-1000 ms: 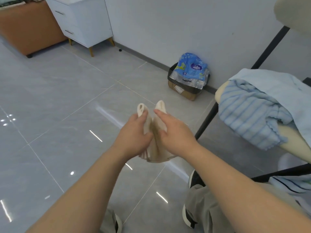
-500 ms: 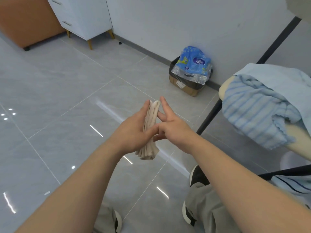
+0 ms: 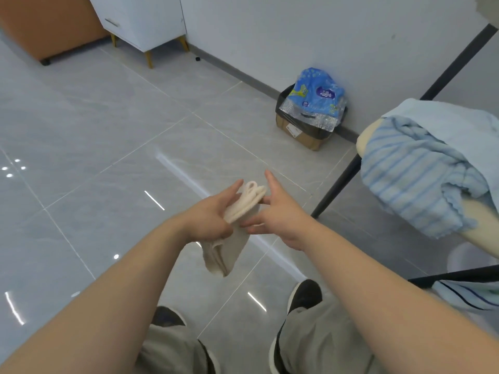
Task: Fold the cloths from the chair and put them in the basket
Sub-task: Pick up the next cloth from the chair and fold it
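A pair of cream socks (image 3: 237, 228) hangs in the air in front of me, cuffs up and toes down. My left hand (image 3: 209, 214) holds the socks by the upper part, fingers wrapped on their left side. My right hand (image 3: 280, 211) is beside them on the right, fingers straight, its fingertips touching the cuffs. On the chair (image 3: 364, 136) at the right lie a blue striped cloth (image 3: 413, 176) and a pale blue cloth (image 3: 453, 120). No basket is in view.
A cardboard box (image 3: 299, 133) lined with a black bag and holding a blue plastic package stands by the wall. A white cabinet (image 3: 145, 20) and an orange piece of furniture (image 3: 48, 25) are at the far left. Another striped cloth (image 3: 469, 292) lies low right. My shoes stand below.
The two socks were brought together into one stack. My right hand has let go and opened beside them, while my left hand keeps hold. The view tilted downward.
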A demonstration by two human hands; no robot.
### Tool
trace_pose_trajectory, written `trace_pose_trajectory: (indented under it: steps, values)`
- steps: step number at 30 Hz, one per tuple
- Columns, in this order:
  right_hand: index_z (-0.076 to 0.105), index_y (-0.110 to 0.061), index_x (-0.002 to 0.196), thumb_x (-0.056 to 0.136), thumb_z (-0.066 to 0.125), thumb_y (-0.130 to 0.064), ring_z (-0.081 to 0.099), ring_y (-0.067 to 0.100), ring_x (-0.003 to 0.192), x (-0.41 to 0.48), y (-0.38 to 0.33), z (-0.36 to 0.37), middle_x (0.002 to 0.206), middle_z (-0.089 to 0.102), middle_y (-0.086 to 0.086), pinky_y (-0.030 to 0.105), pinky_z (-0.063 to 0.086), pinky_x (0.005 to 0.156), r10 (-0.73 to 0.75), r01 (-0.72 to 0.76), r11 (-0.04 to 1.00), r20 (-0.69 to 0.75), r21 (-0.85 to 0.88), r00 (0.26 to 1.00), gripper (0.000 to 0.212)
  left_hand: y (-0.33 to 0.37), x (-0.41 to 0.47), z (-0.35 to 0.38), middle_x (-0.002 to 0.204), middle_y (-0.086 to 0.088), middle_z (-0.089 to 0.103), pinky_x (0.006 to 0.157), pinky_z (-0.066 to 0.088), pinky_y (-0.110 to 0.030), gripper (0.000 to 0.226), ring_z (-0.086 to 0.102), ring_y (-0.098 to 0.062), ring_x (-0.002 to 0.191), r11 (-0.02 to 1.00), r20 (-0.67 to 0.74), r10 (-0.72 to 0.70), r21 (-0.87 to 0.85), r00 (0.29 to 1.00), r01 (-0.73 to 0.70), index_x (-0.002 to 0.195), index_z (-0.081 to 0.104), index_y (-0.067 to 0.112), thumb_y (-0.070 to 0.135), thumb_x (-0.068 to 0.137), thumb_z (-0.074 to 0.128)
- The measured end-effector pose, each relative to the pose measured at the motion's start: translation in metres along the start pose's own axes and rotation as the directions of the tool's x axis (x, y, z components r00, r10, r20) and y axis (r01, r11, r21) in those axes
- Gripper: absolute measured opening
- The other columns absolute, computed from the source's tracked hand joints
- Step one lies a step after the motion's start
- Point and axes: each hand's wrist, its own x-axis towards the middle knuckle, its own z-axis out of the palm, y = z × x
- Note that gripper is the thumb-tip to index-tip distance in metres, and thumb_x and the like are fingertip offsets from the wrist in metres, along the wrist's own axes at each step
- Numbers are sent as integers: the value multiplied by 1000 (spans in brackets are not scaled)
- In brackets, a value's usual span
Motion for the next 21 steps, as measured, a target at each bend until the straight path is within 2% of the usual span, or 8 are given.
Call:
trace_pose_trajectory:
  steps: [2,5,7,9,13,15,18,21]
  values:
    - [-8,-53,152,84,69,-7,62,21,103,15,21,0,137,38,3,37,53,94,-54,17,873,-63,-488,997,112,-14,3,4,140,34,45,87,44,-20,104,51,-9,124,999,22,3,-50,1000,-2,156,12,44,-7,74,52]
    - [18,-52,150,81,74,-27,44,30,131,50,54,4,154,12,2,39,42,107,-43,14,681,-21,-733,999,92,-44,12,4,130,37,54,78,47,-17,102,59,3,103,998,20,56,-17,998,-56,154,20,43,0,68,53]
    - [51,-41,129,80,75,-34,39,31,134,75,70,10,153,21,0,41,43,105,-75,76,656,35,-751,997,54,-71,10,7,128,30,56,72,46,-12,99,58,4,88,999,-30,32,15,999,-32,151,26,42,1,68,59]
    - [57,-29,102,80,75,-36,53,26,116,95,80,15,128,49,-8,40,49,93,-95,145,601,109,-786,989,30,-102,7,7,123,25,54,69,41,-7,90,55,4,88,996,-111,-26,87,994,36,145,37,41,1,70,63]
    - [51,-29,89,80,77,-37,64,15,88,118,98,27,100,69,-9,40,55,78,25,127,735,214,-666,976,28,-156,16,5,100,18,58,68,35,-6,57,54,-1,89,961,-169,-67,255,983,109,111,65,36,-2,69,60]
    - [48,-27,84,80,78,-38,66,16,84,126,96,31,93,70,-8,39,55,74,37,106,766,208,-635,978,33,-169,27,6,87,12,58,64,34,-11,42,52,-10,83,944,-191,-95,294,977,149,95,66,30,-3,69,58]
    - [47,-25,81,78,82,-34,65,16,78,132,83,38,88,70,-5,36,51,64,36,62,794,148,-605,988,35,-173,32,13,84,3,58,67,40,-30,35,50,-21,83,929,-272,-152,288,950,231,94,64,18,-4,70,54]
    - [49,-26,84,81,79,-26,64,14,76,108,60,52,86,69,-5,33,51,63,46,47,784,133,-618,990,30,-154,12,22,88,2,58,71,33,-33,36,54,-27,87,914,-283,-257,240,924,328,100,61,19,0,70,54]
